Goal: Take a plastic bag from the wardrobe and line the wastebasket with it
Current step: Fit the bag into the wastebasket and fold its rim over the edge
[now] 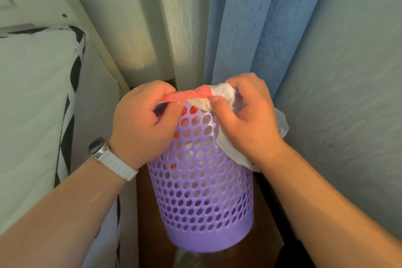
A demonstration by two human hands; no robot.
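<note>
A purple perforated wastebasket (202, 198) stands on a dark wooden surface in the middle of the view. A white plastic bag (230, 150) with a red drawstring band (191, 95) sits in its mouth and hangs over the right side of the rim. My left hand (143, 124), with a white watch on the wrist, pinches the red band at the near left rim. My right hand (250, 115) grips bunched white bag at the right rim. White film shows through the basket's holes. The rim itself is mostly hidden by my hands.
A white and blue curtain (239, 17) hangs right behind the basket. A pale wall (348, 93) closes in on the right. A bed (28, 115) with white and black bedding lies to the left. The dark wood surface (267, 224) under the basket is narrow.
</note>
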